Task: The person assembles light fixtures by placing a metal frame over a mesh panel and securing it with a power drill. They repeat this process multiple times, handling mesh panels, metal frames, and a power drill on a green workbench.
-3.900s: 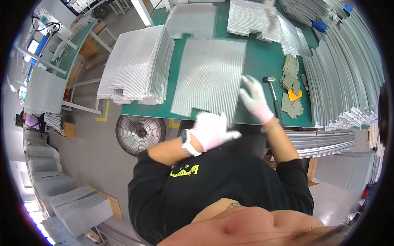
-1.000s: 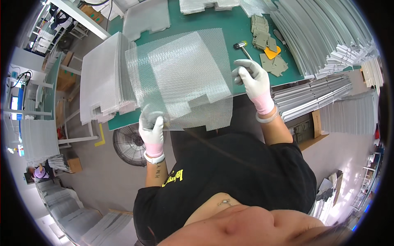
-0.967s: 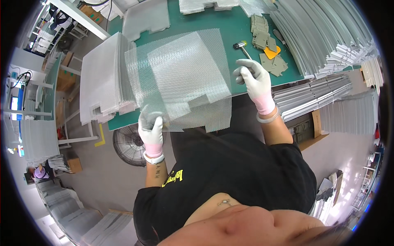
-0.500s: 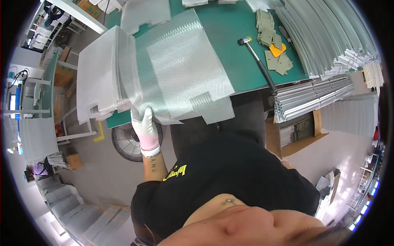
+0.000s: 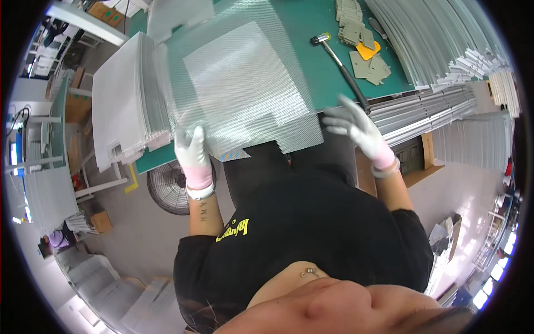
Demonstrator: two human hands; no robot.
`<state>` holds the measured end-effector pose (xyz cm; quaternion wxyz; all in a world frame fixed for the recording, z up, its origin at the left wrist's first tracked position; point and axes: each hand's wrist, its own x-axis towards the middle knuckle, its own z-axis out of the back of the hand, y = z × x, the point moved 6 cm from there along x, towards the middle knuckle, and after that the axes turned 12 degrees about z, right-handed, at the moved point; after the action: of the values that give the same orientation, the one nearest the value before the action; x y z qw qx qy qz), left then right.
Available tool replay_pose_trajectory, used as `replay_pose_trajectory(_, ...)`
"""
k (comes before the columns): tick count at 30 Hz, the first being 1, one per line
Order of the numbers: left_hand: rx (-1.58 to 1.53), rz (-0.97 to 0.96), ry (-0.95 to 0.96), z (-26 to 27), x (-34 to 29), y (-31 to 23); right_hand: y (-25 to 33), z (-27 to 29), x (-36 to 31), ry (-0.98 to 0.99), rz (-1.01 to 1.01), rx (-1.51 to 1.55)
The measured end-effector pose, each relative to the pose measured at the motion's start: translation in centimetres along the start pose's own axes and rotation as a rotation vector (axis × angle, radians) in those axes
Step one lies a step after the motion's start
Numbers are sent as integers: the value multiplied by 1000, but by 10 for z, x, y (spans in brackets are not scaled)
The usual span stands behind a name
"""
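Observation:
My left hand (image 5: 193, 153), in a white glove with a pink cuff, grips the near left edge of a see-through silvery mesh sheet (image 5: 231, 125), thumb on top. The sheet has a notched near edge and is tilted over the table edge. Through it shows a paler, smaller-looking rectangle, perhaps another sheet beneath. My right hand (image 5: 359, 131), also gloved, is off the sheet's near right corner with fingers spread and holding nothing. Its fingertips are slightly blurred. Left of the held sheet lies a thick stack of similar mesh sheets (image 5: 122, 94).
On the green table (image 5: 303, 19) lie a small mallet (image 5: 346, 73), beige notched plates (image 5: 371, 68) and an orange piece (image 5: 368, 50). Long metal strips (image 5: 434, 39) are piled at the right. Below stand a floor fan (image 5: 167, 189) and an open cardboard box (image 5: 423, 173).
My right hand has come into view at the right of the sheet, fingers spread. My left hand keeps its grip, and the sheet has shifted slightly. The whole view has turned a little.

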<state>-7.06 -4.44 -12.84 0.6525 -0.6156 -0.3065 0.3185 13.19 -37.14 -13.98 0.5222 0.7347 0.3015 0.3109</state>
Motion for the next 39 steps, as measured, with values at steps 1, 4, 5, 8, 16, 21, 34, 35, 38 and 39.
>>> replay_pose_trajectory(1,-54,96,-1,-11,2,-7,3,-10,23,-7,-27,39)
replay_pose_trajectory(4,12,103,-28,-19,11,3,11,-43,77,55,-83,-464)
replay_pose_trajectory(5,22,110,-16,-23,14,0,11,-51,90,96,-86,-703)
replay_pose_trajectory(8,533,152,-46,-19,26,1,-8,-53,112,28,284,-1032)
replay_pose_trajectory(16,788,111,-12,-32,49,26,-37,-48,122,19,171,-1140)
replay_pose_trajectory(21,859,167,4,-37,51,34,-46,-45,124,19,113,-1222)
replay_pose_trajectory(34,903,184,-10,-35,48,41,-54,-41,125,57,128,-1276)
replay_pose_trajectory(35,899,172,-19,-35,47,40,-54,-41,125,53,126,-1285)
replay_pose_trajectory(38,919,195,-27,-35,45,39,-53,-43,125,53,116,-1315)
replay_pose_trajectory(39,931,191,-27,-35,47,40,-53,-44,126,61,110,-1328)
